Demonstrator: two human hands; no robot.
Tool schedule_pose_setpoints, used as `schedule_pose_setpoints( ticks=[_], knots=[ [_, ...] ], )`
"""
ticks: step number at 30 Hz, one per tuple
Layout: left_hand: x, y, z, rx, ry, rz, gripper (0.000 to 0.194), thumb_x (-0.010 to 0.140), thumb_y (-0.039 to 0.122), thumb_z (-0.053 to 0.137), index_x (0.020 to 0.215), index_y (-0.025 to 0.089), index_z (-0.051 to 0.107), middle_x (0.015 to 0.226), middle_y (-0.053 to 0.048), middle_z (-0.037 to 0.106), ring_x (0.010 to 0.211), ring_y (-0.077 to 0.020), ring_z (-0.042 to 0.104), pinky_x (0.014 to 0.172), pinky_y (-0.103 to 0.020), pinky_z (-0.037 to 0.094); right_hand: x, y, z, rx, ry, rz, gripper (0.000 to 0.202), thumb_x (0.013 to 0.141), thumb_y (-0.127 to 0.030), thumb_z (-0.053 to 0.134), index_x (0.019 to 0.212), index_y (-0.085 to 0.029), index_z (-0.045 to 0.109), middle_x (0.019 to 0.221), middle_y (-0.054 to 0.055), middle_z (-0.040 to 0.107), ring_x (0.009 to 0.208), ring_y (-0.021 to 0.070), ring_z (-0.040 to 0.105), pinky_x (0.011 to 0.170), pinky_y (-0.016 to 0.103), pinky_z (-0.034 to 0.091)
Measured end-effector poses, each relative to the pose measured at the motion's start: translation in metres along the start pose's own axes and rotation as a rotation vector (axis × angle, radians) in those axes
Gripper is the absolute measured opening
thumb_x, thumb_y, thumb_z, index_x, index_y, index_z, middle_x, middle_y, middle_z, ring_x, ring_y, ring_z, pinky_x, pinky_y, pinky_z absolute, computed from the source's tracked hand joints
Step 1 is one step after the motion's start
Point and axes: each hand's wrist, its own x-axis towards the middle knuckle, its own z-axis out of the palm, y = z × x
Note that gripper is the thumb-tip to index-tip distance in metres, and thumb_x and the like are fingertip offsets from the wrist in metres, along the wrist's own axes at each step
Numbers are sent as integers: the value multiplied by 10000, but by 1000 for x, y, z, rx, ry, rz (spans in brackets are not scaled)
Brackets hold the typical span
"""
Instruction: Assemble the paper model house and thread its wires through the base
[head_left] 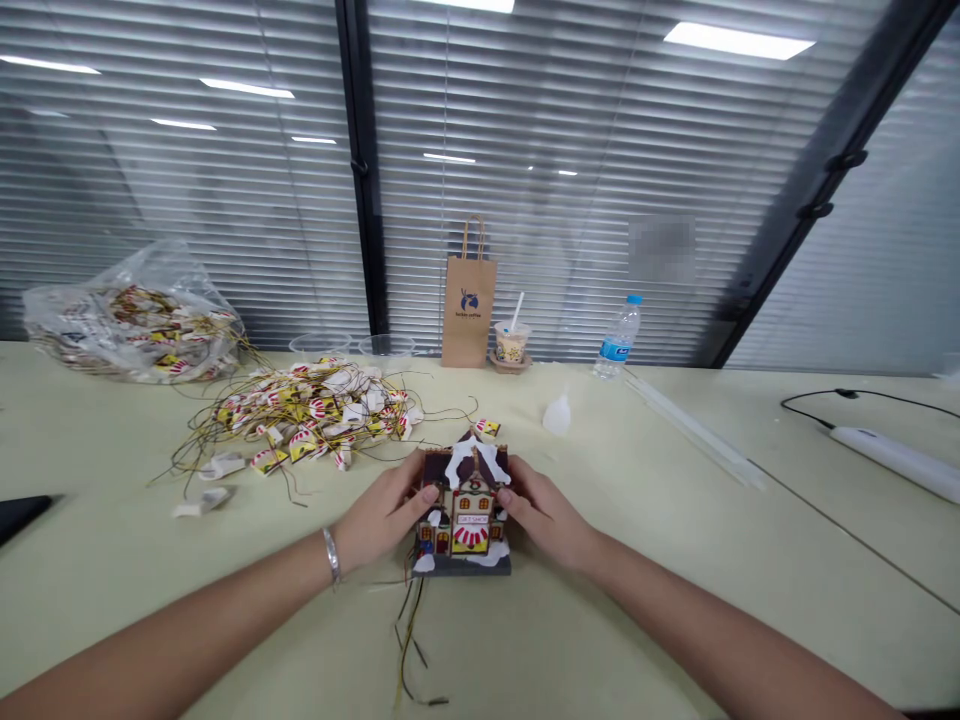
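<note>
A small model house (454,520) stands upright on the table in front of me, with a dark snow-patched roof, a shop sign and a red-and-white striped awning. My left hand (390,505) is wrapped round its left side, thumb on the front. From the right, my right hand (544,510) grips the opposite side in the same way. The far fingers of both hands are partly hidden behind the house. Thin wires (409,640) trail from under its left front corner toward me. Just behind the roof lies a small yellow-and-red piece (487,427).
Left of centre is a heap of small wired pieces (322,410), with a plastic bag (135,320) of more behind. A paper bag (469,310), a drink cup (511,345) and a water bottle (619,340) line the back. At right are a white dropper-shaped item (557,414) and a corded white device (900,460).
</note>
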Motion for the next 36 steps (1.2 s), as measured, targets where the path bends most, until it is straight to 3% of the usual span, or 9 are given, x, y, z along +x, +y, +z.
schedule_pose_setpoints(
  ticks=[4,8,19,26,30,36],
  knots=[
    [-1,0,-1,87,10,-9,614,872,702,349,1072,144,511,938,-126,685,929,-306,629,794,-402,470,-1,0,2,-38,-24,-17,519,932,-608,454,1157,-142,501,1141,140,606,1029,265,580,855,386,478],
    [-1,1,-3,160,34,0,581,861,703,358,980,161,531,885,-113,687,812,-280,636,715,-378,470,-3,-1,3,-54,-34,-29,494,934,-596,463,1132,-146,511,1136,139,605,1010,257,581,823,376,486],
    [-2,6,-1,151,27,-18,533,880,655,395,1030,169,555,904,-104,687,851,-284,641,774,-388,487,-1,-4,1,-18,16,-21,560,861,-684,506,1037,-154,546,1008,107,630,907,244,585,766,353,479],
    [3,12,3,-202,-22,-152,493,915,582,432,1124,156,566,1013,-97,679,1040,-283,595,921,-428,457,2,0,4,201,78,146,610,818,-719,538,991,-141,633,957,104,674,927,275,620,837,396,497],
    [5,7,6,-428,-54,-230,526,883,598,497,1180,165,529,1012,-98,677,1008,-269,610,870,-412,491,7,9,8,429,129,263,616,824,-700,554,1041,-134,662,1026,119,696,1008,276,635,947,428,475],
    [5,4,4,-708,-166,-338,785,798,602,635,1385,179,331,1115,-137,648,928,-260,657,825,-417,513,13,9,4,715,247,496,518,915,-604,490,1164,-174,640,1065,105,709,960,240,681,926,420,509]
  ],
)
